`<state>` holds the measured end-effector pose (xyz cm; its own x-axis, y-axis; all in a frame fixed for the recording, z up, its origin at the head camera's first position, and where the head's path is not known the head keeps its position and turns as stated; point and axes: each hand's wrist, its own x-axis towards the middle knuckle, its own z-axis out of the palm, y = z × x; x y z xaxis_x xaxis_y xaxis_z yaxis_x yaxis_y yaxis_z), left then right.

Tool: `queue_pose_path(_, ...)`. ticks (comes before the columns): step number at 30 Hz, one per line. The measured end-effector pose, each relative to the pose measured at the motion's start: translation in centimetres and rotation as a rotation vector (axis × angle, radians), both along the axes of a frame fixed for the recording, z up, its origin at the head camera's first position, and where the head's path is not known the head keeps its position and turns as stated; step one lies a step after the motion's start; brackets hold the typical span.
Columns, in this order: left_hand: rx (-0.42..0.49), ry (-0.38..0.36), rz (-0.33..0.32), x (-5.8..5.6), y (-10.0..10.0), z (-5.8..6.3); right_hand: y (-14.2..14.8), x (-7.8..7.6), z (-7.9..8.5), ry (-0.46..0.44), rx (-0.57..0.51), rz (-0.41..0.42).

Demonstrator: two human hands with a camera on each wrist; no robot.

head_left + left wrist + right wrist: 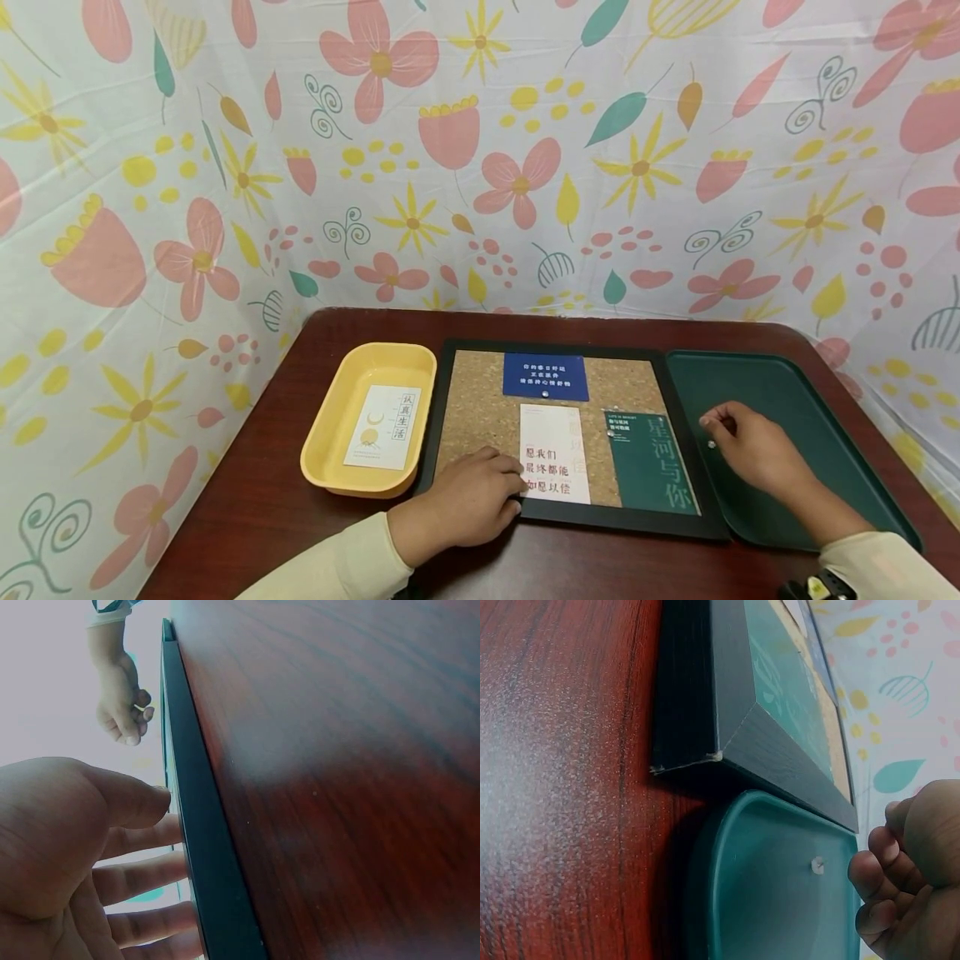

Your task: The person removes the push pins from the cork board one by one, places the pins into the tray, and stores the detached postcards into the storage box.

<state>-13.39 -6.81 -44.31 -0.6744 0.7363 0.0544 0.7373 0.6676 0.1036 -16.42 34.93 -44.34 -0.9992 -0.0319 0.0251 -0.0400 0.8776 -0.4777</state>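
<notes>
In the head view my left hand (474,497) lies on the lower edge of a framed cork board (471,400), its fingertips at the left edge of a white card with red writing (551,433). The left wrist view shows these fingers fairly straight over the dark frame (199,825). Over a green tray (780,392) hovers my right hand (757,446), fingers curled and thumb close to the index finger. Whether it pinches something small, I cannot tell. A small clear pushpin (817,865) lies in the tray below it.
A blue card (546,375) is pinned at the board's top, a dark green card (652,458) at its right. Left of the board, a yellow tray (330,417) holds a white card (382,427). Flowered cloth (517,250) hangs behind the dark red table (247,517).
</notes>
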Motion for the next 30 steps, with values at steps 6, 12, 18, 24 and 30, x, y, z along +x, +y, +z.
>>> queue_pose_path(6, -0.002, 0.0, 0.004, 0.0, 0.0, -0.1, -0.2, 0.0, 0.1, -0.005, -0.009, 0.0)
queue_pose_path(12, -0.001, -0.002, 0.006, 0.0, 0.0, -0.1, -0.4, 0.0, 0.1, -0.013, -0.009, -0.01)
queue_pose_path(18, 0.003, 0.004, 0.002, 0.0, 0.0, -0.2, -0.6, 0.0, 0.0, 0.007, -0.004, -0.012)
queue_pose_path(24, 0.002, 0.023, -0.011, 0.0, -0.1, 0.0, -0.9, 0.1, -0.1, 0.006, -0.007, -0.005)
queue_pose_path(30, 0.002, 0.032, -0.02, 0.0, -0.1, 0.1, -1.3, 0.2, 0.0, 0.006, -0.011, 0.003)
